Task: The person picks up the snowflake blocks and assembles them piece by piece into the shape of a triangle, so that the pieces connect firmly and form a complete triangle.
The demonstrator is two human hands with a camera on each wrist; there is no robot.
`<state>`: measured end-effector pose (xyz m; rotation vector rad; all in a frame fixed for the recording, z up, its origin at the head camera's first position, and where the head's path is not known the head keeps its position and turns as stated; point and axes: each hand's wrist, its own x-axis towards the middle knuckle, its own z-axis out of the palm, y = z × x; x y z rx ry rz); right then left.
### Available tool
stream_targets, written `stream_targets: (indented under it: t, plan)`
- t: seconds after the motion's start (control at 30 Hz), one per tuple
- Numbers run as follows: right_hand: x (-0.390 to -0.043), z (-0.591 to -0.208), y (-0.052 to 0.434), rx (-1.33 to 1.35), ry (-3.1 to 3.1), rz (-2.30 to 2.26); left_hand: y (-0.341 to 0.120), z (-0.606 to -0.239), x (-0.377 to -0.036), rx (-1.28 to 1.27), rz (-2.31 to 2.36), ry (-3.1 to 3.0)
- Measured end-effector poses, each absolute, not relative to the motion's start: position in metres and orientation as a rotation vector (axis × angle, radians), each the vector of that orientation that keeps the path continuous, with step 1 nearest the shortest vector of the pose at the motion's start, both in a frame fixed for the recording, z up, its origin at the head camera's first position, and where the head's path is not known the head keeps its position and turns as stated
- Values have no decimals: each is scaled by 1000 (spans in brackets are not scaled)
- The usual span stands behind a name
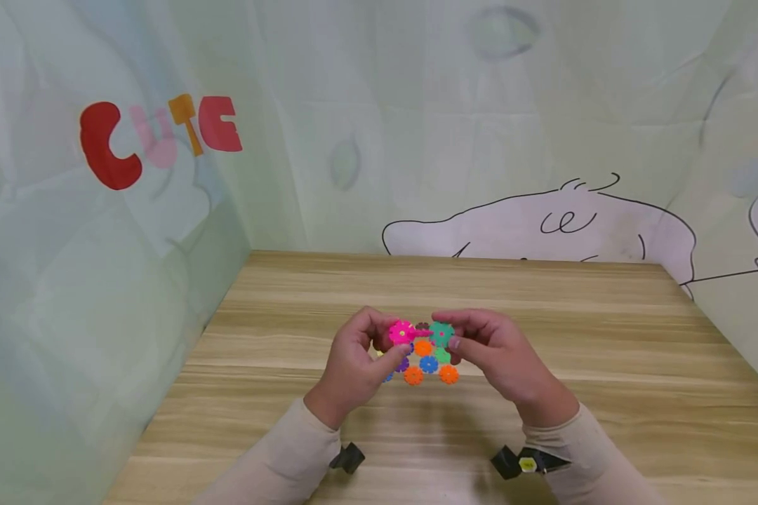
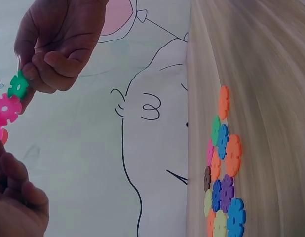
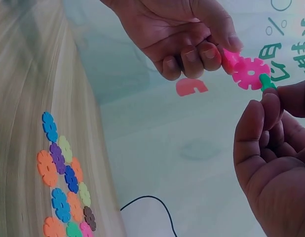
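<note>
My left hand (image 1: 360, 361) pinches a pink notched plastic disc (image 1: 401, 333) between thumb and fingers. A green notched disc (image 1: 442, 334) is pinched by my right hand (image 1: 508, 358). Between these two, a second pink disc (image 3: 251, 73) links them in a short chain; from the head it shows nearly edge-on. Both wrist views show the chain held up above the table, with the green disc (image 2: 18, 86) at the right hand's fingertips. The held discs are partly covered by fingers.
Several loose notched discs lie flat on the wooden table (image 1: 278, 301) beneath the hands, among them an orange disc (image 1: 449, 374), a blue disc (image 1: 428, 364) and a purple disc (image 2: 227, 192). Printed cloth walls (image 1: 328, 175) stand behind the table and at its left.
</note>
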<state>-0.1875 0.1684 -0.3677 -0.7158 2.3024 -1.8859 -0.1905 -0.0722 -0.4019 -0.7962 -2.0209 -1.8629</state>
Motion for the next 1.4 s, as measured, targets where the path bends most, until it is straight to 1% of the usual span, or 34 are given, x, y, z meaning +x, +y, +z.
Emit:
stream_targets:
  t: [0.37,0.73,0.87,1.07,1.23,1.4]
  plan:
    - [-184,-364,169,-704,2379,-1824,-72,-401,-188,-830,-1892,-2043]
    - [-183,-364,166,-712,2453,-1787,-72,-403,-188,-865,-1801,-2047]
    - [-185,-365,167,-718,2404,-1811,-70,-405,-190,-909,-1762,-2011]
    - [-188,-370,165,-800,2279,-1886,-70,-407,-192,-966,-1684,-2009]
    - [-188,-373,160,-785,2206,-1905,-68,-406,-189,-1011,-1768,-2051]
    - [-188,-374,157,-764,2132,-1918,-66,-403,-185,-955,-1825,-2151]
